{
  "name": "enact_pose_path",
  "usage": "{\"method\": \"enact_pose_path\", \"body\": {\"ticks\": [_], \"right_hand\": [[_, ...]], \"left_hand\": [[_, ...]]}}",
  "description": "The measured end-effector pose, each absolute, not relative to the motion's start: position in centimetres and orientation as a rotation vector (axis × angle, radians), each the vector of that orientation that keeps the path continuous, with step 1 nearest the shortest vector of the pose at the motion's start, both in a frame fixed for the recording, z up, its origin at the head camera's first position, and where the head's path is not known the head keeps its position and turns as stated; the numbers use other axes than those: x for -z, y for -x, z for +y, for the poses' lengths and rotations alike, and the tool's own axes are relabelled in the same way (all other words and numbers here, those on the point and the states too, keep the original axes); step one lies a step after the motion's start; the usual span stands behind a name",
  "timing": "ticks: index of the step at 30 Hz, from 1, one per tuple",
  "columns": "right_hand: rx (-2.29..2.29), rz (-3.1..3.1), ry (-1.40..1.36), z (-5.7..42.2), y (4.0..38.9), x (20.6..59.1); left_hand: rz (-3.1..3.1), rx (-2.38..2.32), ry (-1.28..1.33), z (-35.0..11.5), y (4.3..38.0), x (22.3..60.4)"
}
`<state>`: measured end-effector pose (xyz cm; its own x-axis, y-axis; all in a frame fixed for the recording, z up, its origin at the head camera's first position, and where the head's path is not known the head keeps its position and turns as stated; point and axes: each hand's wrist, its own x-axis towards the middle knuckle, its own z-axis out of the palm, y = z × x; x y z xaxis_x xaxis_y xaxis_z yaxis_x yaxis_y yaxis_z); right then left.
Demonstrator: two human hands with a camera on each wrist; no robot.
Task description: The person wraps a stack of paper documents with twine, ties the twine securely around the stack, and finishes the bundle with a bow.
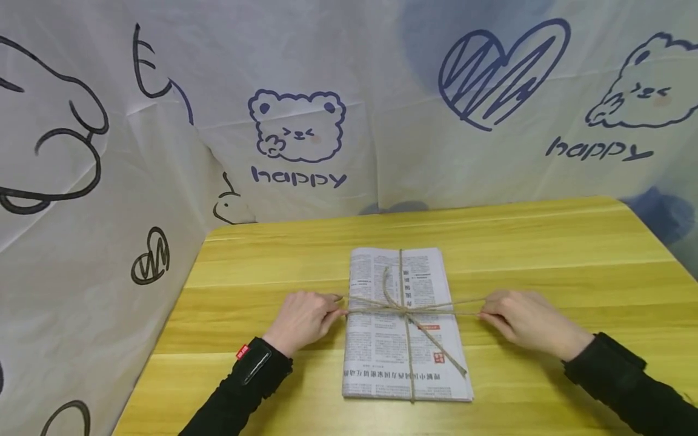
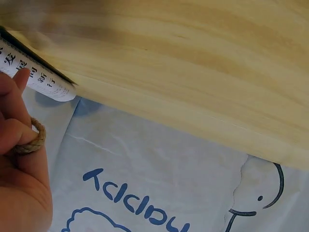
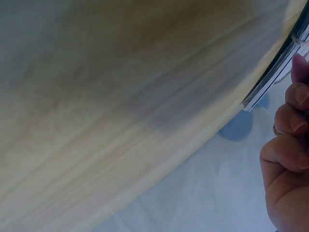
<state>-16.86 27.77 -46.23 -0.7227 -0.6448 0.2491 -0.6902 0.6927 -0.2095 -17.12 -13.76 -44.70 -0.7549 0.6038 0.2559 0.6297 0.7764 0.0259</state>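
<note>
A folded stack of newspapers (image 1: 376, 357) lies on the table, with brown twine (image 1: 405, 311) crossing it lengthwise and sideways. The strands meet in a knot near the middle. Left of the stack, my left hand (image 1: 305, 318) holds a loop of the twine; in the left wrist view this twine loop (image 2: 39, 137) curves round a finger. On the other side my right hand (image 1: 523, 318) grips two strands drawn out to the right, its fingers curled in the right wrist view. One loose twine end curls toward the top of the stack, another slants to the lower right.
The yellow wood-grain table (image 1: 262, 260) extends around the stack on all sides. Behind it and along the left hangs a pale cloth (image 1: 403, 145) printed with bears, hearts and the word "happy". Black sleeves (image 1: 240, 387) cover both forearms.
</note>
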Motion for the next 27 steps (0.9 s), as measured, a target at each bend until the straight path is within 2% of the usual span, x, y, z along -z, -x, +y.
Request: {"method": "enact_pose_path", "body": {"ticks": [13, 23, 27], "right_hand": [[-0.485, -2.632, -1.089, 27.1, 18.2, 45.1], [-0.457, -2.691, -1.034, 27.2, 17.4, 44.5], [-0.503, -2.603, -0.997, 27.8, 17.0, 42.9]], "left_hand": [[-2.72, 0.226, 0.907, -14.5, 16.7, 43.4], [-2.78, 0.423, 0.992, -14.7, 16.9, 43.4], [-2.752, 0.491, 0.966, -15.8, 17.0, 41.7]]}}
